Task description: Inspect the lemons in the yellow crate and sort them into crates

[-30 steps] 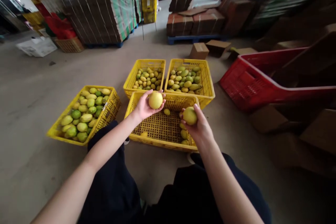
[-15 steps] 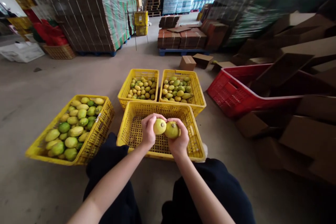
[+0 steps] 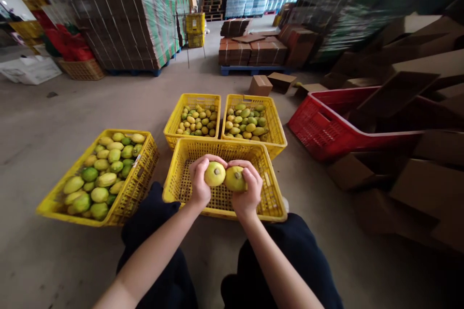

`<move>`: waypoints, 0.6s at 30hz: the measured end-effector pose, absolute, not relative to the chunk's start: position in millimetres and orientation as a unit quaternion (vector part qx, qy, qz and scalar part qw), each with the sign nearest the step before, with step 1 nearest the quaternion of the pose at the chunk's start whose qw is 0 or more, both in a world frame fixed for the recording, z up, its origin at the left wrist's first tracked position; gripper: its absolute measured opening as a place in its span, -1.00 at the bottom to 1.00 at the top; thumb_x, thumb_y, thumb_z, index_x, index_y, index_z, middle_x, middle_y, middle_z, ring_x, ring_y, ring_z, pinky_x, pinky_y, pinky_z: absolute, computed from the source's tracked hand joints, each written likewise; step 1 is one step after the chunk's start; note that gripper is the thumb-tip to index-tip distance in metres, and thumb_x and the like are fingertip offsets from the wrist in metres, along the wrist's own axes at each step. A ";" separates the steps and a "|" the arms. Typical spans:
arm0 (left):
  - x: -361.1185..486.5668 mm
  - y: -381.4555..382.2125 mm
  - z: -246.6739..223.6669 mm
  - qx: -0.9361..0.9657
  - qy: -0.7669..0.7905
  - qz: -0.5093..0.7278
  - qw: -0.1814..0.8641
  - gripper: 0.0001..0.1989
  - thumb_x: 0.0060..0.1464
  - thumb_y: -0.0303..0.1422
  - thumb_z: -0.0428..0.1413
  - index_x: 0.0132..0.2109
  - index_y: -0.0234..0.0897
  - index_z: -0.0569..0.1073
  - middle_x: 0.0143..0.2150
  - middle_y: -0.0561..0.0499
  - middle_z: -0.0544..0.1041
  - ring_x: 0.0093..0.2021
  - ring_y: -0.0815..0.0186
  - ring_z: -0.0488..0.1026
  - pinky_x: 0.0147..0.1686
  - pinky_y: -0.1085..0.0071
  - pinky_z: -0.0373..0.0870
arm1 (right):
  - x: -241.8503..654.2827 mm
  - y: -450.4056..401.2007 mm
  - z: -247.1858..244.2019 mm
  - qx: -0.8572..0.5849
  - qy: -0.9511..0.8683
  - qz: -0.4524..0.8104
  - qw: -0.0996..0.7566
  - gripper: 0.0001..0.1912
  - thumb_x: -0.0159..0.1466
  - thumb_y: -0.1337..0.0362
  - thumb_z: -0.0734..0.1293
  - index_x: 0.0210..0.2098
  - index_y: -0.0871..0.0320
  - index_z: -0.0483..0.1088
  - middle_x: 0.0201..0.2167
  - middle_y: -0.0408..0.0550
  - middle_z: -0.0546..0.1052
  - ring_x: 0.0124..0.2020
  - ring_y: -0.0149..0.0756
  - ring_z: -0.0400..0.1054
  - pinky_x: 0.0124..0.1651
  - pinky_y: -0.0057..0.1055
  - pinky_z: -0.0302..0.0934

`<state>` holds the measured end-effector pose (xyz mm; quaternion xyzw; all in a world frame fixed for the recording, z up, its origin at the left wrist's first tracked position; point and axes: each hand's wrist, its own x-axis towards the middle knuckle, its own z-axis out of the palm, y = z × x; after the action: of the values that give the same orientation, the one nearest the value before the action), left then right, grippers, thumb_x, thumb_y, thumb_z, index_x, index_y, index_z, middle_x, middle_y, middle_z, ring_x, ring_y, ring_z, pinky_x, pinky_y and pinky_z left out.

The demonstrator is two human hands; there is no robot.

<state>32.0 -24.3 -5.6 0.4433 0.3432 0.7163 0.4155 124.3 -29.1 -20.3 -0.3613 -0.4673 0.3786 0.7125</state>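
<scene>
My left hand point(image 3: 200, 184) is wrapped round a pale yellow-green lemon point(image 3: 214, 176), its brown stem end facing me. A second, slightly greener lemon point(image 3: 235, 181) sits in my right hand point(image 3: 251, 190), fingers curled over it. Both hands are side by side, fingertips close together, above a yellow plastic crate point(image 3: 173, 194) between my knees. Bare slotted floor shows inside that crate; my hands and forearms cover part of it. To the left, a tilted yellow crate point(image 3: 132, 181) holds many yellow and green lemons point(image 3: 106, 180).
Two more yellow crates, the back left one point(image 3: 166, 128) and the back right one point(image 3: 279, 130), hold smaller-looking yellow-green fruit. A red crate point(image 3: 310, 130) and piled cardboard boxes point(image 3: 427, 188) crowd the right side. Wrapped stacks point(image 3: 116, 14) and a blue pallet point(image 3: 246, 70) stand farther back.
Both lemons have turned slightly in my hands, with their stem ends now more toward me. My left hand has shifted a little left. The crates look unchanged.
</scene>
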 end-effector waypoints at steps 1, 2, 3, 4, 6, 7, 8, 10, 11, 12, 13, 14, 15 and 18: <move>31.5 -24.4 -5.5 0.442 0.346 0.717 0.413 -0.62 0.12 -0.33 -0.13 -0.45 -0.29 0.53 -0.47 -0.03 0.53 -0.40 0.27 0.45 -0.35 0.38 0.32 | 124.5 -28.6 -19.6 -0.358 -0.475 0.376 0.710 -0.72 0.21 0.24 0.15 -0.43 0.15 0.47 -0.46 -0.09 0.48 -0.34 -0.24 0.35 -0.25 -0.36 0.20; 31.0 -24.5 -5.4 0.441 0.350 0.717 0.410 -0.62 0.12 -0.33 -0.14 -0.45 -0.29 0.53 -0.47 -0.03 0.54 -0.39 0.27 0.45 -0.34 0.38 0.33 | 125.0 -28.1 -18.8 -0.354 -0.483 0.376 0.707 -0.73 0.20 0.24 0.16 -0.42 0.15 0.47 -0.46 -0.09 0.49 -0.35 -0.25 0.35 -0.25 -0.36 0.20; 30.6 -24.5 -5.4 0.440 0.352 0.718 0.408 -0.61 0.12 -0.33 -0.14 -0.45 -0.29 0.53 -0.47 -0.03 0.54 -0.39 0.27 0.45 -0.34 0.38 0.33 | 125.8 -27.4 -18.0 -0.348 -0.491 0.379 0.703 -0.74 0.19 0.24 0.16 -0.41 0.14 0.47 -0.45 -0.10 0.49 -0.35 -0.25 0.34 -0.25 -0.36 0.20; 30.4 -24.6 -5.6 0.439 0.353 0.719 0.407 -0.61 0.12 -0.33 -0.14 -0.46 -0.29 0.53 -0.48 -0.03 0.53 -0.39 0.27 0.45 -0.33 0.38 0.33 | 126.7 -26.7 -17.3 -0.343 -0.499 0.384 0.698 -0.74 0.19 0.24 0.17 -0.41 0.14 0.47 -0.45 -0.10 0.49 -0.35 -0.25 0.34 -0.25 -0.36 0.20; 30.1 -24.2 -6.0 0.438 0.354 0.719 0.408 -0.61 0.12 -0.32 -0.14 -0.46 -0.29 0.53 -0.47 -0.03 0.54 -0.39 0.27 0.45 -0.34 0.39 0.33 | 128.7 -25.1 -16.2 -0.330 -0.512 0.393 0.689 -0.74 0.18 0.23 0.17 -0.40 0.14 0.48 -0.43 -0.09 0.50 -0.34 -0.25 0.35 -0.24 -0.36 0.21; 30.1 -23.8 -6.3 0.435 0.355 0.720 0.409 -0.61 0.12 -0.32 -0.14 -0.47 -0.29 0.52 -0.47 -0.03 0.54 -0.38 0.27 0.46 -0.34 0.39 0.33 | 129.7 -24.3 -15.8 -0.324 -0.517 0.398 0.685 -0.74 0.18 0.23 0.17 -0.39 0.14 0.48 -0.42 -0.09 0.50 -0.33 -0.24 0.35 -0.23 -0.35 0.21; 30.1 -23.3 -6.4 0.430 0.357 0.720 0.411 -0.62 0.12 -0.32 -0.14 -0.47 -0.29 0.52 -0.47 -0.03 0.54 -0.38 0.27 0.46 -0.35 0.39 0.32 | 130.6 -23.6 -15.5 -0.317 -0.521 0.405 0.681 -0.74 0.17 0.22 0.17 -0.39 0.14 0.48 -0.40 -0.08 0.50 -0.32 -0.24 0.35 -0.22 -0.35 0.21; 30.3 -22.0 -6.3 0.412 0.365 0.721 0.421 -0.62 0.11 -0.31 -0.14 -0.48 -0.29 0.51 -0.47 -0.03 0.54 -0.39 0.27 0.46 -0.36 0.39 0.32 | 132.0 -22.3 -15.1 -0.303 -0.522 0.428 0.673 -0.75 0.15 0.22 0.18 -0.36 0.13 0.48 -0.37 -0.08 0.49 -0.28 -0.22 0.34 -0.19 -0.34 0.21; 30.2 -21.3 -6.0 0.401 0.369 0.721 0.428 -0.62 0.11 -0.30 -0.14 -0.48 -0.29 0.50 -0.47 -0.02 0.54 -0.40 0.27 0.46 -0.36 0.39 0.32 | 132.6 -21.9 -14.8 -0.296 -0.522 0.440 0.668 -0.75 0.14 0.22 0.19 -0.35 0.13 0.48 -0.35 -0.08 0.49 -0.26 -0.22 0.34 -0.17 -0.33 0.20; 30.1 -20.6 -5.4 0.391 0.372 0.720 0.436 -0.62 0.11 -0.29 -0.14 -0.48 -0.29 0.50 -0.48 -0.02 0.53 -0.40 0.28 0.46 -0.36 0.39 0.33 | 133.2 -21.6 -14.3 -0.290 -0.522 0.451 0.663 -0.75 0.13 0.22 0.20 -0.33 0.12 0.48 -0.34 -0.08 0.49 -0.24 -0.21 0.33 -0.15 -0.33 0.20; 29.7 -20.1 -4.6 0.383 0.375 0.718 0.444 -0.62 0.11 -0.28 -0.14 -0.48 -0.29 0.49 -0.48 -0.02 0.53 -0.41 0.28 0.46 -0.36 0.39 0.33 | 133.6 -21.6 -13.5 -0.286 -0.521 0.460 0.660 -0.75 0.12 0.21 0.21 -0.32 0.12 0.48 -0.32 -0.07 0.48 -0.22 -0.20 0.33 -0.13 -0.32 0.19; 29.3 -19.7 -3.8 0.375 0.377 0.716 0.452 -0.62 0.11 -0.27 -0.13 -0.49 -0.29 0.49 -0.49 -0.02 0.53 -0.41 0.28 0.46 -0.36 0.40 0.34 | 134.0 -21.7 -12.6 -0.285 -0.520 0.467 0.656 -0.75 0.10 0.20 0.22 -0.32 0.12 0.48 -0.31 -0.07 0.48 -0.20 -0.19 0.33 -0.10 -0.31 0.19; 28.7 -19.5 -2.9 0.368 0.379 0.714 0.459 -0.62 0.11 -0.27 -0.13 -0.49 -0.29 0.48 -0.49 -0.02 0.53 -0.41 0.28 0.47 -0.36 0.40 0.35 | 134.3 -22.0 -11.5 -0.287 -0.519 0.472 0.653 -0.74 0.09 0.18 0.24 -0.32 0.13 0.49 -0.30 -0.06 0.48 -0.19 -0.18 0.32 -0.09 -0.30 0.18; 27.1 -19.3 -1.4 0.348 0.397 0.708 0.469 -0.64 0.09 -0.27 -0.12 -0.50 -0.29 0.46 -0.49 -0.02 0.53 -0.39 0.29 0.48 -0.35 0.41 0.36 | 134.3 -23.2 -9.1 -0.300 -0.511 0.489 0.641 -0.74 0.05 0.16 0.30 -0.33 0.13 0.50 -0.31 -0.06 0.48 -0.19 -0.18 0.33 -0.07 -0.29 0.18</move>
<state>27.1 -19.3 -1.4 0.3476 0.3967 0.7083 0.4691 134.3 -23.2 -9.1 -0.3002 -0.5107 0.4885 0.6406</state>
